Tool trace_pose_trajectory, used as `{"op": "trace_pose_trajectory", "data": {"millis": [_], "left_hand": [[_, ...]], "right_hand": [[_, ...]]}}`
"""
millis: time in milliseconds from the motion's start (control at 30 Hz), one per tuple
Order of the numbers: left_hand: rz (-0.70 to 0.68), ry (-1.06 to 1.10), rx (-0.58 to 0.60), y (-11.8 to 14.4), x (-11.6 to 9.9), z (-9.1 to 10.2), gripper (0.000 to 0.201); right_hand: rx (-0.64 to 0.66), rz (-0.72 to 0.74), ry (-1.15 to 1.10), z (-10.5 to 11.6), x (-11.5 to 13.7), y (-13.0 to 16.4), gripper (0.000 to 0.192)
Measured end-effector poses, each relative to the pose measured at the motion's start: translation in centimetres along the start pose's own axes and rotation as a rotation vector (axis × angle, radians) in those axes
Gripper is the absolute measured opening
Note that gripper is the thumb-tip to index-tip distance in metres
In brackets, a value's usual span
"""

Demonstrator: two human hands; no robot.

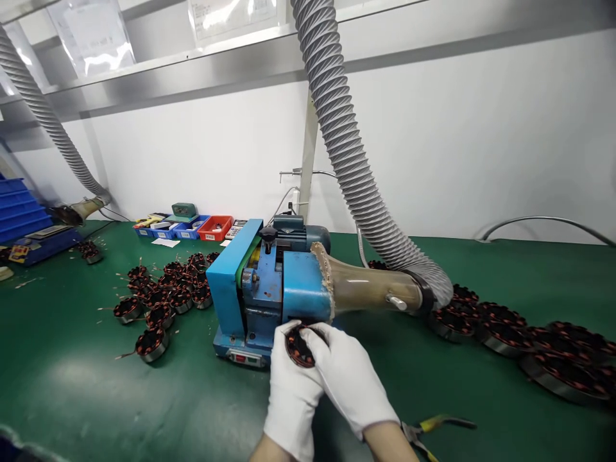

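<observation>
Both of my hands wear white gloves and meet in front of a blue belt-driven machine (262,282). A round motor stator (299,350) with dark copper windings is between them. My left hand (291,391) wraps its left side and underside. My right hand (349,372) grips it from the right, with the thumb over its face. The stator is close to the front of the machine's blue hood (303,282); whether it touches cannot be seen. Its right and lower edges are hidden by the gloves.
A grey ribbed hose (356,160) hangs from above to the machine's duct (375,287). More stators lie left (151,344) and right (500,328) on the green table (96,398). Yellow-handled pliers (433,423) lie at front right. Small blue bins (187,231) and a red bin (215,228) stand behind.
</observation>
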State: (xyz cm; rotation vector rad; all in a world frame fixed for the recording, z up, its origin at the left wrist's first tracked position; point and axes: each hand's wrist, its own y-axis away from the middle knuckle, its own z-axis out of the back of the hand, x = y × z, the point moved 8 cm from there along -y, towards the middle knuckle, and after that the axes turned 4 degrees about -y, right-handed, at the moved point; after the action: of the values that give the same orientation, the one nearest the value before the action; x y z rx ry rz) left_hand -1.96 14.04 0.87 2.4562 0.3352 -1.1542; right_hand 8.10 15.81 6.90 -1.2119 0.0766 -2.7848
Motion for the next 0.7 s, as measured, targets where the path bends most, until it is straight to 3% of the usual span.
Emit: {"op": "trace_pose_trajectory", "data": {"millis": [100, 233, 367, 533, 700], "left_hand": [[0.114, 0.071, -0.044, 1.0, 0.7, 0.9, 0.011], [0.263, 0.096, -0.067, 2.6, 2.3, 2.6, 0.020], [0.360, 0.207, -0.005, 2.1, 3.4, 1.6, 0.019], [0.280, 0.229, -0.003, -0.2, 2.6, -0.3, 0.018], [0.159, 0.089, 0.029, -0.2, 1.2, -1.3, 0.021]], "right_hand": [[0.021, 0.004, -0.012, -0.2, -0.2, 1.2, 0.033], [0.002, 0.049, -0.018, -0.8, -0.8, 3.5, 0.037], [0.007, -0.010, -0.014, -1.2, -1.8, 3.3, 0.040], [-0.005, -0.011, -0.067, -0.6, -1.6, 0.9, 0.036], [-0.022, -0.001, -0.114, 0.0, -1.4, 0.0, 0.035]]}}
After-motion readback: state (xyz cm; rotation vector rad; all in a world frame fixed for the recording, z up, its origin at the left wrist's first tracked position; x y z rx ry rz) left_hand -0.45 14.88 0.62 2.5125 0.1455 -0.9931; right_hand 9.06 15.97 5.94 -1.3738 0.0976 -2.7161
